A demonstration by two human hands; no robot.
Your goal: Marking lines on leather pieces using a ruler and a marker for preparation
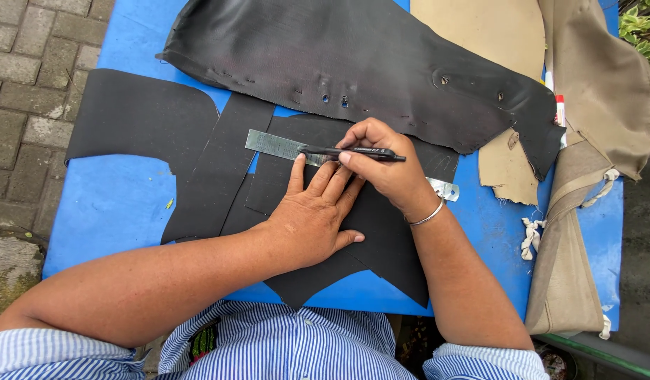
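Note:
My left hand (pixel 312 218) lies flat, fingers spread, on a black cut piece of material (pixel 381 239) and presses on a metal ruler (pixel 272 144) that lies across it. My right hand (pixel 385 165) holds a black pen (pixel 350 151) horizontally, its tip at the ruler's edge just above my left fingertips. A silver bangle sits on my right wrist. The ruler's right end (pixel 445 188) shows beyond my right hand. All of this rests on a blue table (pixel 114 204).
Other black cut pieces (pixel 142 116) lie to the left. A large black fabric piece with holes (pixel 353 63) lies along the far side. Tan fabric (pixel 585 141) hangs over the table's right edge. Paving bricks (pixel 22 91) lie to the left.

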